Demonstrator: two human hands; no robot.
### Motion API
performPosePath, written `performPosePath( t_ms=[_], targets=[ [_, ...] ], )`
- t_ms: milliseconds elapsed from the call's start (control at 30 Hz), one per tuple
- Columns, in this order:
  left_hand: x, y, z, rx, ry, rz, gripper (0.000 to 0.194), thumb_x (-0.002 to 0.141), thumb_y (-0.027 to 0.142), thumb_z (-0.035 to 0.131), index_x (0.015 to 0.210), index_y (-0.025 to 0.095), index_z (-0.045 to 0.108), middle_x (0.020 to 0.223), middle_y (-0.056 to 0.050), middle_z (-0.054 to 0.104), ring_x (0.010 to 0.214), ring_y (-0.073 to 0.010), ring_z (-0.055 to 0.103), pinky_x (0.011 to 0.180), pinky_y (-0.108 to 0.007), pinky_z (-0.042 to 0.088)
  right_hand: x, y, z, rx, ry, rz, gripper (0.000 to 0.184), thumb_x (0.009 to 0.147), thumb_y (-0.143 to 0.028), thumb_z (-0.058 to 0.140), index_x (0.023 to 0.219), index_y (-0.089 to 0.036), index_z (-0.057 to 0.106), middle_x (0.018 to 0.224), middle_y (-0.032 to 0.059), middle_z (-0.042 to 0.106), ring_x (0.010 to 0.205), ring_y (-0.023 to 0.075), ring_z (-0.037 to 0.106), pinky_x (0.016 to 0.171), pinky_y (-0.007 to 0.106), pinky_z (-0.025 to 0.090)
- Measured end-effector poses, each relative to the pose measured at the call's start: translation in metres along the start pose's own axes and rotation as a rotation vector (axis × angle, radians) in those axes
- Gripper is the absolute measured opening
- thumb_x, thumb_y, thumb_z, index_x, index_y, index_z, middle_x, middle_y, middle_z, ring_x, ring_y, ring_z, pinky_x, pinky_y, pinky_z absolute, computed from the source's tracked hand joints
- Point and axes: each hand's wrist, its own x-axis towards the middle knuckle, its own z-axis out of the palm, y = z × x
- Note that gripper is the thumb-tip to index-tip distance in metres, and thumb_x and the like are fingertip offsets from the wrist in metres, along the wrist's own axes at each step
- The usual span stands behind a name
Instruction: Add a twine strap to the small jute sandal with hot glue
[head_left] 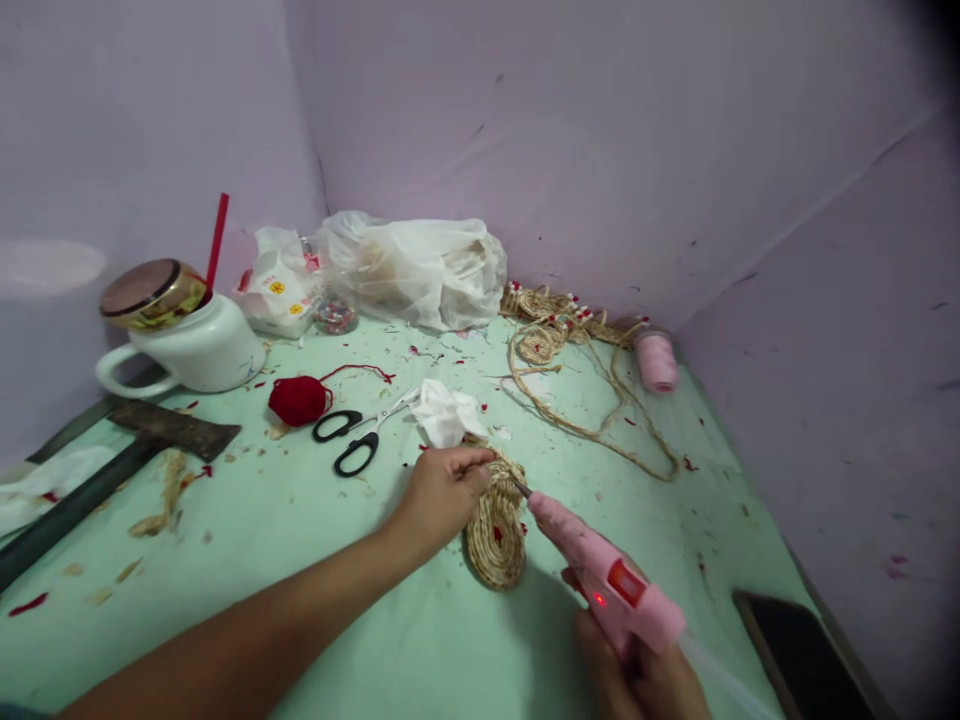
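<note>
My left hand (448, 495) pinches the upper end of a coiled jute rope piece (496, 540), which lies on the green tabletop (360, 600). The piece is an elongated sole-like shape with a small red spot in its lower coil. My right hand (637, 670) is wrapped round a pink hot glue gun (600, 575) with a red light glowing on its side. The gun's metal nozzle points at the upper part of the coil, at or very near the rope. Close by on the left are black-handled scissors (364, 435) and a crumpled white tissue (445, 412).
A red yarn ball (300, 400), a hammer (150, 440) and a white mug (195, 345) stand left. A plastic bag (420, 270) sits at the back. Loose jute rope (562, 415), a pink thread spool (657, 362) and a dark phone (795, 655) are right.
</note>
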Motion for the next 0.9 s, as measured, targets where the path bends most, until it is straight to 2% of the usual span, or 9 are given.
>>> performPosePath(
  t_ms=[100, 167, 400, 600, 733, 900],
  targets=[
    [-0.001, 0.002, 0.0, 0.007, 0.001, -0.011, 0.029, 0.071, 0.021, 0.054, 0.096, 0.011, 0.067, 0.038, 0.007, 0.045, 0.037, -0.0078, 0.038, 0.04, -0.019, 0.03, 0.005, 0.002, 0.01, 0.011, -0.074, -0.096, 0.047, 0.078, -0.043, 0.045, 0.121, -0.025, 0.053, 0.123, 0.0073, 0.056, 0.116, 0.0307, 0.048, 0.091, 0.04, 0.044],
    [-0.001, 0.003, 0.0, 0.019, 0.006, -0.019, 0.03, 0.071, 0.021, 0.054, 0.097, 0.011, 0.067, 0.038, 0.007, 0.045, 0.037, -0.0079, 0.038, 0.04, -0.019, 0.03, 0.005, 0.003, 0.013, -0.004, -0.076, -0.109, 0.049, 0.078, -0.042, 0.045, 0.124, -0.024, 0.05, 0.127, 0.007, 0.053, 0.118, 0.0306, 0.047, 0.091, 0.039, 0.044],
    [-0.002, 0.002, 0.0, 0.047, 0.028, 0.016, 0.028, 0.07, 0.02, 0.056, 0.093, 0.013, 0.069, 0.037, 0.005, 0.047, 0.036, -0.0095, 0.039, 0.039, -0.021, 0.031, -0.002, 0.011, 0.017, -0.071, 0.005, -0.009, 0.06, 0.084, -0.039, 0.041, 0.137, -0.017, 0.024, 0.119, 0.0144, 0.058, 0.094, 0.0276, 0.063, 0.084, 0.037, 0.048],
    [-0.001, 0.001, 0.0, 0.066, 0.032, 0.051, 0.027, 0.071, 0.019, 0.054, 0.092, 0.014, 0.07, 0.038, 0.004, 0.051, 0.04, -0.0113, 0.046, 0.042, -0.021, 0.034, 0.002, 0.016, 0.019, -0.092, 0.028, -0.044, 0.056, 0.084, -0.038, 0.044, 0.134, -0.017, 0.031, 0.122, 0.0121, 0.057, 0.105, 0.0281, 0.058, 0.086, 0.036, 0.047],
    [0.0, 0.002, 0.0, 0.113, 0.027, 0.046, 0.029, 0.072, 0.018, 0.053, 0.096, 0.013, 0.069, 0.044, 0.002, 0.057, 0.046, -0.0124, 0.051, 0.046, -0.022, 0.039, 0.003, 0.021, 0.018, -0.043, 0.038, -0.116, 0.056, 0.082, -0.033, 0.048, 0.135, -0.019, 0.032, 0.11, 0.008, 0.064, 0.098, 0.0265, 0.062, 0.076, 0.032, 0.052],
    [0.0, 0.001, 0.0, 0.119, 0.042, 0.076, 0.026, 0.072, 0.017, 0.053, 0.092, 0.015, 0.07, 0.05, 0.0, 0.062, 0.053, -0.0141, 0.057, 0.05, -0.023, 0.043, 0.003, 0.028, 0.016, -0.004, 0.028, -0.184, 0.054, 0.083, -0.03, 0.048, 0.134, -0.023, 0.034, 0.118, 0.0073, 0.06, 0.094, 0.0265, 0.064, 0.072, 0.032, 0.054]
  ],
)
